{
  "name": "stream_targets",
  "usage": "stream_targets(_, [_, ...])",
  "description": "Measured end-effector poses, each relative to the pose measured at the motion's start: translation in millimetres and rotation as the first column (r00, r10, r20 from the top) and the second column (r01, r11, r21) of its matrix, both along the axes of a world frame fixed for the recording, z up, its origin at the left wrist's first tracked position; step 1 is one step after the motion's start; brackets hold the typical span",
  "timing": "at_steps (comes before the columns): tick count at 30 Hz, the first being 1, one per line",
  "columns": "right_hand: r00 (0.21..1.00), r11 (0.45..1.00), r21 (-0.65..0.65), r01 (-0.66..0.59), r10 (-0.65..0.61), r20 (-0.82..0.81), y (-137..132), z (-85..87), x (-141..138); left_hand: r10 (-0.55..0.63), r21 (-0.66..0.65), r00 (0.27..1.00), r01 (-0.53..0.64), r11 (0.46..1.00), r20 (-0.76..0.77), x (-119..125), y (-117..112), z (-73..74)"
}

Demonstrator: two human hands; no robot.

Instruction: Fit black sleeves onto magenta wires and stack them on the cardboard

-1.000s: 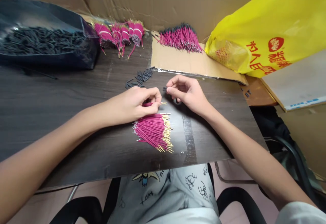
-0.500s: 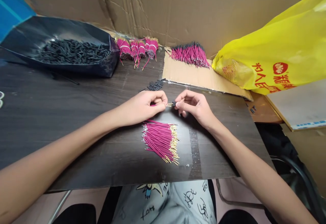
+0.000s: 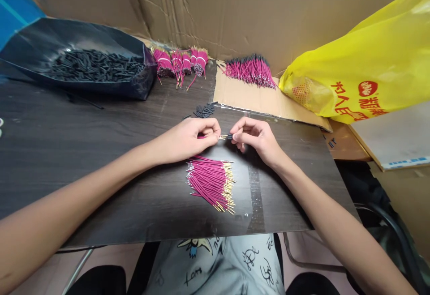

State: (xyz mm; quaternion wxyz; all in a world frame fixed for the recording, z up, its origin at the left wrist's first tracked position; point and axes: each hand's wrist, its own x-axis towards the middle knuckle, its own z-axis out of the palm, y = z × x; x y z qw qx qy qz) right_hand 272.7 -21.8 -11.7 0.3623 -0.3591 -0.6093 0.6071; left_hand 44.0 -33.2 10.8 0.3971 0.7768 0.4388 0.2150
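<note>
My left hand (image 3: 198,138) is closed around a few magenta wires, whose gold pin ends (image 3: 222,137) stick out to the right. Facing it, my right hand (image 3: 251,134) pinches short black sleeves (image 3: 230,137), which meet the tips of those pins. Just below both hands lies a loose, fanned pile of magenta wires (image 3: 208,183), gold ends to the right and silver ends to the left. A small heap of black sleeves (image 3: 204,110) rests on the table behind my left hand. How many wires my left fingers hold is hidden.
At the back left, a dark bag (image 3: 134,90) lies open with many black sleeves inside. Tied wire bundles (image 3: 181,64) stand beside it. Black-tipped magenta wires (image 3: 250,71) lie on a cardboard sheet (image 3: 231,94). A yellow plastic bag (image 3: 363,71) takes up the right side.
Both hands stay nearly in place, and the black sleeves at the pin tips show a little more clearly. The whole view has shifted slightly.
</note>
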Motion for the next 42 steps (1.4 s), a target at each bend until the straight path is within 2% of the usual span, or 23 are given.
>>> stream_targets(18, [0.997,0.998,0.008,-0.064,0.064,0.031,-0.6,1.4,0.2,-0.022,-0.002,1.000,0.022,1.000,-0.020,0.6,-0.9,0.3])
stream_targets(30, [0.998,0.998,0.045,-0.052,0.050,0.040,-3.1,-0.1,-2.9,-0.020,-0.022,1.000,0.020,1.000,-0.019,2.3,-2.0,1.7])
stream_targets(42, [0.996,0.995,0.046,-0.086,0.087,-0.023,-1.5,-1.2,-0.6,-0.011,-0.031,1.000,0.010,0.999,-0.021,1.8,-1.4,2.0])
